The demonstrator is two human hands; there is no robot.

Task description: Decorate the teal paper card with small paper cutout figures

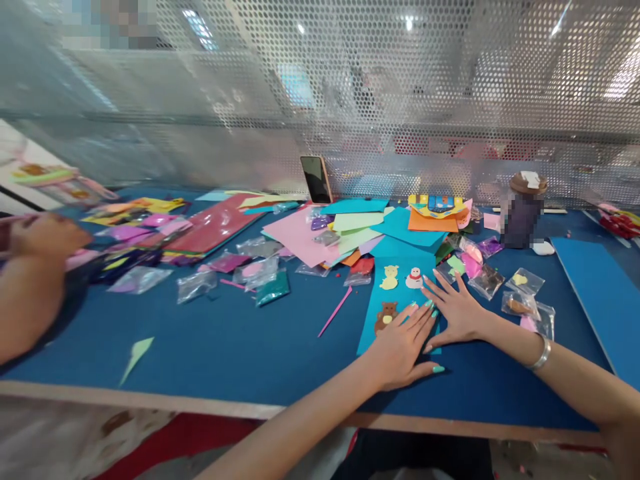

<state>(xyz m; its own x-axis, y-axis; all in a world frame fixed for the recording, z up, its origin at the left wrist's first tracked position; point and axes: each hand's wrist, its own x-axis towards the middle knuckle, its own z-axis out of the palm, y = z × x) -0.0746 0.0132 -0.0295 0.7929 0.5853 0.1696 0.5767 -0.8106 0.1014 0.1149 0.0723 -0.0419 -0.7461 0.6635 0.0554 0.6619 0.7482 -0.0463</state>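
Observation:
A blue paper sheet (367, 333) lies on the dark blue table, bearing a pale yellow animal cutout (389, 277), a snowman cutout (414, 279) and a brown bear cutout (385, 316). My left hand (403, 347) lies flat over the sheet's lower right part, fingers stretched out, next to the bear. From the right, my right hand (460, 310) rests with fingers spread on the sheet's right edge, its fingertips touching or overlapping those of my left hand. What lies under the fingers is hidden.
Colored papers (310, 237), small plastic packets (520, 303) and a phone (316, 180) stand or lie behind. A pink stick (335, 312) is left of the sheet. Further right are a lidded dark cup (523, 217) and a blue board (605, 293). Another person's arm (30, 293) is at far left.

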